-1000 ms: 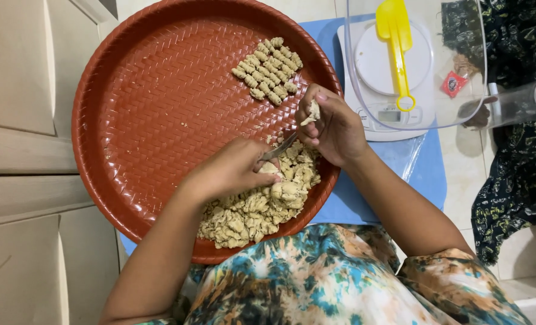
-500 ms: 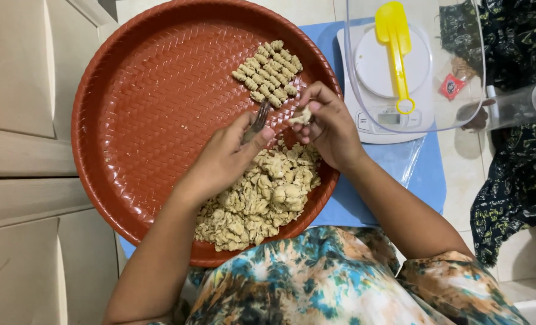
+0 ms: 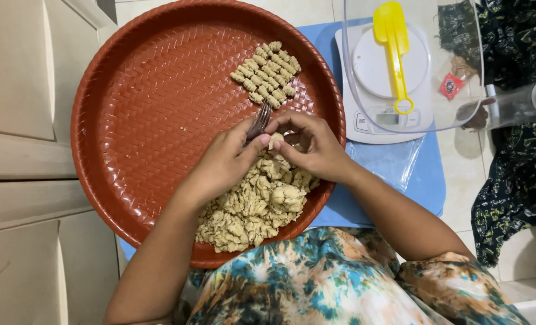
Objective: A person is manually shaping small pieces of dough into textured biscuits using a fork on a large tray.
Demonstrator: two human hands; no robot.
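Head view, looking straight down. Left hand [image 3: 223,162] grips a metal fork [image 3: 259,120]: its fingers are wrapped around the handle, tines pointing away from the body and resting on the woven surface of the round red-brown tray [image 3: 135,120]. Right hand [image 3: 313,144] sits just beside the left, fingertips pinched together on a small piece of dough [image 3: 275,140] at the fork's base. Thumb and index are both in contact with the piece.

Beneath both wrists lies a loose pile of beige dough [image 3: 256,207], spread across the near part of the tray and lumpy in texture. Just beyond the fork tines, a cluster of small ridged, shaped pieces [image 3: 266,73] lies in neat diagonal rows on the tray's far right area, the nearest of them close to the tines.

Right of the tray: a white kitchen scale [image 3: 370,117] on a blue mat [image 3: 427,180], covered by a clear plastic bowl [image 3: 475,72] with a yellow plastic spatula [image 3: 393,48] lying in it. A dark patterned cloth [image 3: 514,180] occupies the far right edge. Person's multicoloured floral garment [image 3: 334,283] fills the bottom of the view.
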